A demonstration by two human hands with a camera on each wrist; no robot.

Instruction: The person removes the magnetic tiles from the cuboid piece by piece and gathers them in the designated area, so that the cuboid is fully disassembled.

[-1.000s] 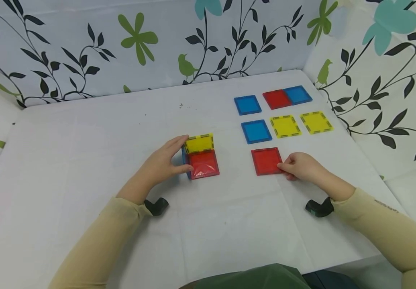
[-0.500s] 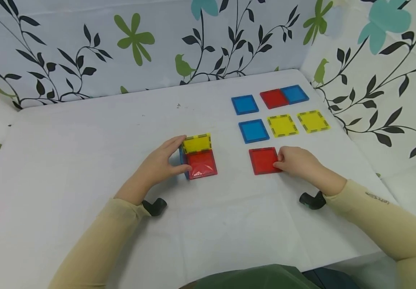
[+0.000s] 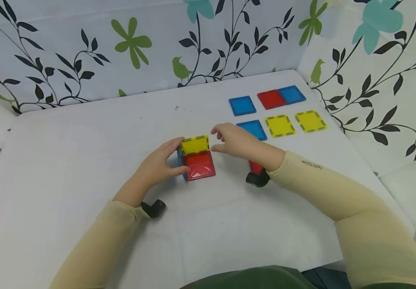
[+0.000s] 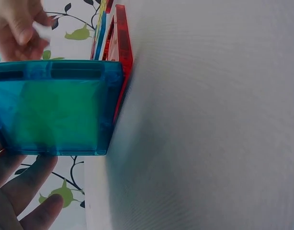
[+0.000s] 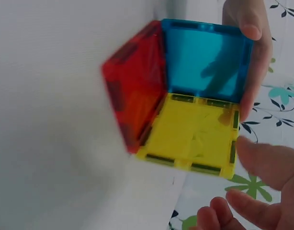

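Note:
Three square magnetic tiles join into a corner: a red tile [image 3: 200, 165] flat on the table, a yellow tile [image 3: 195, 145] standing at its back edge and a blue tile [image 4: 56, 115] standing at its left edge. My left hand [image 3: 156, 163] holds the blue tile between its thumb at the near edge and its fingers at the far edge. My right hand [image 3: 237, 140] holds nothing and hovers right of the yellow tile; in the right wrist view its thumb tip is right at that tile's edge. Another red tile [image 3: 255, 166] lies partly hidden under my right wrist.
On the white table [image 3: 85, 172], farther right, lie a blue tile [image 3: 242, 105], a red tile [image 3: 271, 99] against another blue one [image 3: 292, 94], two yellow tiles [image 3: 280, 126] and a half-covered blue tile [image 3: 254, 128]. Patterned cloth [image 3: 164, 28] rises behind the table.
My right hand has let go of the separate red tile's edge and moved left to the joined tiles. That red tile stays where it lay. My left hand keeps its place at the blue tile.

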